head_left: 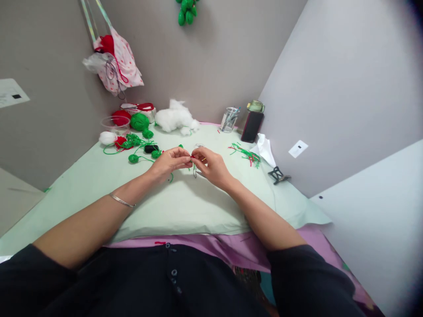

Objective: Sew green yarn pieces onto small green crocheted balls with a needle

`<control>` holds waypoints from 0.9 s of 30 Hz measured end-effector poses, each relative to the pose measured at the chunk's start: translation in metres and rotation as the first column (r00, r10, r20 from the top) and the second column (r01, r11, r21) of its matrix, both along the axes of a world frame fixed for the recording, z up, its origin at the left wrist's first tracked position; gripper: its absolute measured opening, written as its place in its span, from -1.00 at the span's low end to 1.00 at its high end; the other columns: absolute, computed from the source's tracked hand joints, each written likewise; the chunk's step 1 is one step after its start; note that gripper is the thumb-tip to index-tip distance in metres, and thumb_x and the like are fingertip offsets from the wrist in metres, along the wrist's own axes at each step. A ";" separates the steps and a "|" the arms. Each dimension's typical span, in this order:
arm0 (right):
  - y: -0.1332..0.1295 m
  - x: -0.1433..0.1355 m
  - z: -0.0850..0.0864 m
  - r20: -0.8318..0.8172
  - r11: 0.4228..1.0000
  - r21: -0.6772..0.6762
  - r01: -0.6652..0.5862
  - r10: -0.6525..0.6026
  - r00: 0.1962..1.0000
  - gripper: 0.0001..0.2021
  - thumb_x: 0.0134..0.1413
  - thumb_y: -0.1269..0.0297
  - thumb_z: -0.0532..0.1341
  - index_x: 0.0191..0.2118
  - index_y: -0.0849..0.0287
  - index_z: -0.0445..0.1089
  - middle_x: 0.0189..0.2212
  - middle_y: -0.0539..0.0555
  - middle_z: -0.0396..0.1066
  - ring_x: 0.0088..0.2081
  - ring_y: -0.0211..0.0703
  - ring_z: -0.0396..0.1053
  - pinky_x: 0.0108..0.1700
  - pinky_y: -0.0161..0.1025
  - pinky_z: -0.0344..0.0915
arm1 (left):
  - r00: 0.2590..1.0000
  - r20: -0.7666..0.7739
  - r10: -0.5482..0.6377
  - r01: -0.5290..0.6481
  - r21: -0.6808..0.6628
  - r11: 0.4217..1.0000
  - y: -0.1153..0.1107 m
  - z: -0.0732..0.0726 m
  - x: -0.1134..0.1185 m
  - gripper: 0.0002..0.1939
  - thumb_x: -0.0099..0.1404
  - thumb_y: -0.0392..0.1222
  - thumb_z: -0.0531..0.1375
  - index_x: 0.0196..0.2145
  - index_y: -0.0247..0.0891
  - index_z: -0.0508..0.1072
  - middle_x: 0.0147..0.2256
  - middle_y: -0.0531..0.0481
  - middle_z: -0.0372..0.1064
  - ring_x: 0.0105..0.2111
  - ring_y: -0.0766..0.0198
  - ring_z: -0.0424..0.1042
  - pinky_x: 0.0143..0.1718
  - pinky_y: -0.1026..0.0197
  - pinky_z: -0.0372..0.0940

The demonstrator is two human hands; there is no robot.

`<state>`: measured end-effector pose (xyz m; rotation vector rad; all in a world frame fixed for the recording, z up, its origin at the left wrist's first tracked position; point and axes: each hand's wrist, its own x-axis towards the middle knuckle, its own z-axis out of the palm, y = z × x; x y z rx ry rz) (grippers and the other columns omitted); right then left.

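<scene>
My left hand [170, 163] and my right hand [211, 166] meet over the middle of the table, fingertips pinched together. Between them is a small piece of red and green yarn [193, 157], mostly covered by the fingers. Green strands hang below it. Beneath my right hand a thin, dark pointed thing [201, 175] sticks out; its kind is too small to make out. Just left of my left hand lie a small green yarn ball [133, 158], another green ball [155, 154] and a black cylindrical object [151, 149].
White stuffing [175, 118], a large green yarn ball [139, 122] and red yarn [120, 117] lie at the back. Rightward are yarn scraps [246, 154], a clear cup of pens [229, 119], a phone [252, 127], white tissue [265, 149] and a black hair claw [278, 175].
</scene>
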<state>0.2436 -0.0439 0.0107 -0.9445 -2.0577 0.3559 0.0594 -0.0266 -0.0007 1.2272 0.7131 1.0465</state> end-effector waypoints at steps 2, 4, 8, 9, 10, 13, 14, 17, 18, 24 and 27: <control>-0.001 0.001 0.000 0.088 0.998 0.061 0.018 -0.023 0.996 -0.88 0.23 0.31 0.10 -0.22 0.14 0.38 -0.36 0.03 0.41 -0.36 -0.26 0.32 -0.25 -0.32 0.25 | 0.999 -0.038 -0.005 0.006 0.023 1.000 0.001 -0.002 0.000 -0.68 -0.01 -0.11 0.43 -0.36 -0.29 0.46 -0.38 0.03 0.47 -0.35 0.27 0.51 -0.05 0.06 0.36; -0.002 0.001 0.000 0.158 0.994 0.102 0.039 -0.055 0.986 -0.86 0.24 0.32 0.10 -0.25 0.14 0.41 -0.39 0.02 0.42 -0.39 -0.28 0.31 -0.28 -0.32 0.21 | 0.997 -0.077 -0.015 0.018 0.049 0.999 0.002 -0.003 -0.001 -0.68 -0.02 -0.11 0.43 -0.37 -0.30 0.45 -0.40 0.02 0.47 -0.36 0.26 0.50 -0.09 0.08 0.36; -0.008 -0.002 0.009 0.043 0.993 0.103 0.051 -0.056 0.998 -0.86 0.23 0.25 0.14 -0.28 0.13 0.42 -0.27 0.07 0.42 -0.37 -0.28 0.33 -0.31 -0.32 0.23 | 0.991 -0.132 0.001 0.014 0.112 0.994 0.003 -0.004 -0.001 -0.70 0.01 -0.09 0.41 -0.40 -0.30 0.43 -0.41 0.02 0.47 -0.35 0.24 0.51 -0.11 0.10 0.35; -0.011 -0.003 0.013 -0.059 0.999 0.049 0.021 -0.018 0.998 -0.85 0.23 0.20 0.14 -0.27 0.13 0.40 -0.25 0.08 0.41 -0.38 -0.29 0.34 -0.34 -0.32 0.25 | 0.989 -0.144 0.018 -0.001 0.119 0.993 0.004 -0.005 0.000 -0.70 0.01 -0.09 0.41 -0.40 -0.30 0.43 -0.42 0.01 0.47 -0.35 0.23 0.51 -0.12 0.10 0.35; -0.012 -0.003 0.017 -0.173 0.999 -0.034 -0.039 0.033 0.984 -0.82 0.23 0.14 0.13 -0.26 0.13 0.37 -0.26 0.07 0.42 -0.40 -0.30 0.36 -0.37 -0.33 0.27 | 0.987 -0.154 0.034 -0.016 0.121 0.993 0.004 -0.006 0.000 -0.70 0.01 -0.09 0.40 -0.41 -0.30 0.42 -0.42 0.01 0.47 -0.35 0.23 0.51 -0.13 0.10 0.35; -0.012 0.004 0.031 -0.477 0.910 -0.279 -0.307 0.146 0.867 -0.74 0.20 0.00 0.13 -0.24 0.10 0.22 -0.41 -0.02 0.41 -0.50 -0.30 0.40 -0.45 -0.34 0.32 | 0.985 -0.164 0.060 -0.045 0.094 0.995 0.007 -0.010 -0.001 -0.70 0.01 -0.09 0.40 -0.40 -0.29 0.42 -0.42 -0.01 0.49 -0.38 0.23 0.50 -0.17 0.13 0.35; -0.011 0.009 0.035 -0.545 0.876 -0.314 -0.367 0.150 0.825 -0.71 0.18 -0.03 0.14 -0.25 0.09 0.19 -0.47 -0.05 0.39 -0.50 -0.29 0.42 -0.43 -0.32 0.36 | 0.985 -0.162 0.063 -0.049 0.085 0.995 0.008 -0.012 -0.002 -0.70 0.01 -0.09 0.40 -0.40 -0.29 0.42 -0.43 -0.01 0.49 -0.38 0.24 0.50 -0.19 0.13 0.35; -0.002 0.028 0.045 -0.683 0.885 -0.290 -0.365 0.076 0.727 -0.68 0.08 -0.03 0.24 -0.28 0.08 0.19 -0.60 -0.15 0.24 -0.41 -0.25 0.46 -0.25 -0.23 0.44 | 0.983 -0.163 0.080 -0.067 0.081 0.994 0.011 -0.013 -0.003 -0.71 0.00 -0.10 0.40 -0.40 -0.29 0.42 -0.45 0.00 0.48 -0.41 0.25 0.50 -0.21 0.15 0.35; 0.001 0.034 0.047 -0.715 0.908 -0.262 -0.326 0.044 0.698 -0.68 0.06 -0.02 0.26 -0.29 0.08 0.19 -0.62 -0.16 0.18 -0.39 -0.26 0.46 -0.18 -0.21 0.44 | 0.983 -0.164 0.085 -0.072 0.084 0.994 0.012 -0.013 -0.004 -0.71 -0.01 -0.10 0.40 -0.40 -0.28 0.42 -0.46 0.01 0.47 -0.41 0.25 0.49 -0.21 0.15 0.35; 0.009 0.052 0.054 -0.794 0.976 -0.166 -0.141 -0.048 0.605 -0.75 0.08 0.05 0.24 -0.31 0.07 0.22 -0.61 -0.15 0.08 -0.34 -0.27 0.42 -0.04 -0.18 0.41 | 0.989 -0.120 0.092 -0.083 0.077 0.994 0.010 -0.005 -0.006 -0.71 -0.03 -0.12 0.41 -0.41 -0.29 0.43 -0.45 0.03 0.45 -0.39 0.26 0.50 -0.15 0.11 0.37; 0.007 0.047 0.050 -0.768 0.972 -0.160 -0.173 -0.012 0.641 -0.78 0.07 0.10 0.26 -0.30 0.08 0.25 -0.60 -0.14 0.16 -0.38 -0.28 0.40 -0.11 -0.20 0.41 | 0.994 -0.076 0.077 -0.076 0.017 0.997 0.008 -0.004 -0.006 -0.71 -0.02 -0.13 0.41 -0.41 -0.29 0.43 -0.43 0.04 0.44 -0.38 0.26 0.51 -0.09 0.08 0.37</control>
